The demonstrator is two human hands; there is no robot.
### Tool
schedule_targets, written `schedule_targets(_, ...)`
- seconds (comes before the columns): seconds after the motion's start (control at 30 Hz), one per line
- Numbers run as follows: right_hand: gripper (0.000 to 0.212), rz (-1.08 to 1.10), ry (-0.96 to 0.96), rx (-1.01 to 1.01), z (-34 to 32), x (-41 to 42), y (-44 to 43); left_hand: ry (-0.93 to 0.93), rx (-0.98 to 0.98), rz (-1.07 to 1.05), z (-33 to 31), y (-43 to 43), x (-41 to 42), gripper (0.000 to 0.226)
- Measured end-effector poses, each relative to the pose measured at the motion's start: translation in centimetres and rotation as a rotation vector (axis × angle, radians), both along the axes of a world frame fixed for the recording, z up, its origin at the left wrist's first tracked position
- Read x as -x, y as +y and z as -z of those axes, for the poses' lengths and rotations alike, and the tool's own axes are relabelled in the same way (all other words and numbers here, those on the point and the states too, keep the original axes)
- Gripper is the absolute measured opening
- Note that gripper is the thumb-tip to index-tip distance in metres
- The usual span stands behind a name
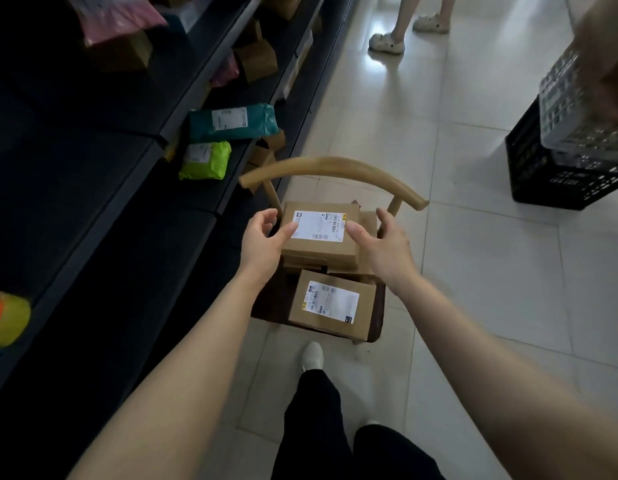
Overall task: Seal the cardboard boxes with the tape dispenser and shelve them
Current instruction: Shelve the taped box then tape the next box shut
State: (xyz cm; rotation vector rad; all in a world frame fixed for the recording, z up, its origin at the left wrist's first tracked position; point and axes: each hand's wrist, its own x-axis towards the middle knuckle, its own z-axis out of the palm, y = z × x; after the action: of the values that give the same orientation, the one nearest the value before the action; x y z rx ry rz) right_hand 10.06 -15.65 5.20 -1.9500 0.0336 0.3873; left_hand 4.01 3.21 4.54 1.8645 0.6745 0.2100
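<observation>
Shelves (93, 188) alongside, unclenched left hand (266, 237) and right hand (380, 245) flank the top box (321, 250); lopsided lifting might topple the stack (302, 265).

We look down at our left hand (264, 237) and right hand (382, 245). Their fingers are loosely spread either side of the top cardboard box (321, 252), thumbs over the ends of its white label. The box tops a stack on a wooden chair (335, 168), with a second labelled box (330, 301) nearer us. Dark shelving (93, 202) at left holds a teal parcel (231, 121) and a green parcel (205, 161).
</observation>
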Motion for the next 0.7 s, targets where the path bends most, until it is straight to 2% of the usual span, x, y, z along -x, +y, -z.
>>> schedule_targets(0.27,0.089,0.062,0.128,0.027,8.2,-5.3,3.4,0.166,0.028,0.048,8.4,4.1,-6.3,0.056)
schedule_targets(0.43,0.070,0.082,0.134,0.057,12.1,-7.3,4.3,0.294,0.068,0.079,12.8,5.0,-9.0,0.076)
schedule_targets(0.5,0.076,0.084,0.159,0.056,13.2,-8.0,4.7,0.354,0.116,0.088,14.0,5.3,-9.8,0.081)
schedule_targets(0.57,0.088,0.101,0.222,0.049,13.9,-8.5,5.2,0.397,0.182,0.089,15.0,5.6,-10.5,0.082)
schedule_targets(0.7,0.073,0.098,0.278,0.005,15.3,-9.3,5.5,0.442,0.273,0.094,15.9,5.8,-11.6,0.061)
